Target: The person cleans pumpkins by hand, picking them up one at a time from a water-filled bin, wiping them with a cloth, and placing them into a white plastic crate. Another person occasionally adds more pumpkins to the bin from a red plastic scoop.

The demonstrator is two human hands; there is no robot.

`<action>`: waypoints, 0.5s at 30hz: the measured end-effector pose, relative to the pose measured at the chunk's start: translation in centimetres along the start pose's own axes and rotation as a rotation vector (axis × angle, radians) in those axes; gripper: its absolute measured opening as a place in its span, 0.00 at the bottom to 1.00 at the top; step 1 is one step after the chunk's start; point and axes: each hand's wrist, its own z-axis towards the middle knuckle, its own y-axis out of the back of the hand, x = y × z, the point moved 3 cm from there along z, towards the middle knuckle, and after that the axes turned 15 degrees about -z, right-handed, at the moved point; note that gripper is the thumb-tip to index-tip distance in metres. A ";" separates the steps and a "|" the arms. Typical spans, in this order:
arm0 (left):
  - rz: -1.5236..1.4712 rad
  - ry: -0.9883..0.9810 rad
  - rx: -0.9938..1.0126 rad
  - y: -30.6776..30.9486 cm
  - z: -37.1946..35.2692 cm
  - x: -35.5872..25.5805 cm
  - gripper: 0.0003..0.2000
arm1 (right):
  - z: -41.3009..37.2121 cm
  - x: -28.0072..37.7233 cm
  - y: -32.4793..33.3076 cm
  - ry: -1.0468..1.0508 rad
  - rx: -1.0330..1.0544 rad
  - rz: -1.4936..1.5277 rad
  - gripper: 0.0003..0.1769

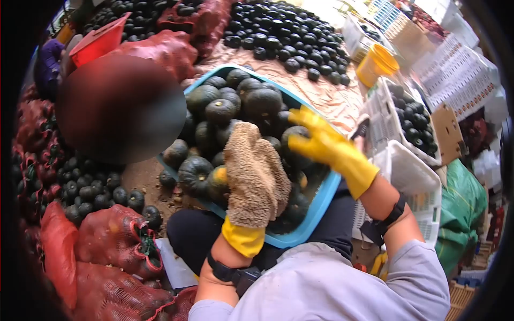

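A tan terry towel [254, 174] covers my left hand, hiding its fingers, and only the yellow rubber cuff [243, 235] shows below it. This hand lies over dark green pumpkins [194, 175] piled in a blue tub [308, 227]. An orange patch marks a pumpkin beside the towel. My right hand [326, 142], in a yellow rubber glove, is raised over the right side of the tub with its fingers spread and nothing in them. Beneath it the pumpkins are partly hidden.
Red mesh sacks [115, 241] and loose pumpkins lie left. Many pumpkins [289, 32] cover a cloth at the back. White crates [412, 182], a yellow bucket [377, 64] and a green sack [460, 203] stand right. A person in purple [49, 64] is at upper left, near a dark blurred patch.
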 end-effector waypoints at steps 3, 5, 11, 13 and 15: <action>0.036 -0.002 -0.087 1.1 0.3 -0.2 0.26 | -0.1 0.8 -7.3 -0.042 -0.119 -0.251 0.49; 0.051 0.002 -0.173 0.9 0.3 -0.4 0.26 | -0.1 -1.7 -6.6 -0.029 -0.253 -0.053 0.46; -0.269 0.115 -0.180 0.1 1.0 0.5 0.26 | -5.9 7.1 -2.7 0.186 -0.294 0.602 0.53; -0.203 -0.019 -0.021 1.8 1.9 -3.4 0.29 | -5.8 7.0 -4.4 0.271 -0.509 0.383 0.50; -0.092 -0.018 0.097 0.3 1.4 -3.3 0.33 | -1.6 5.7 -4.1 -0.188 -0.499 0.749 0.41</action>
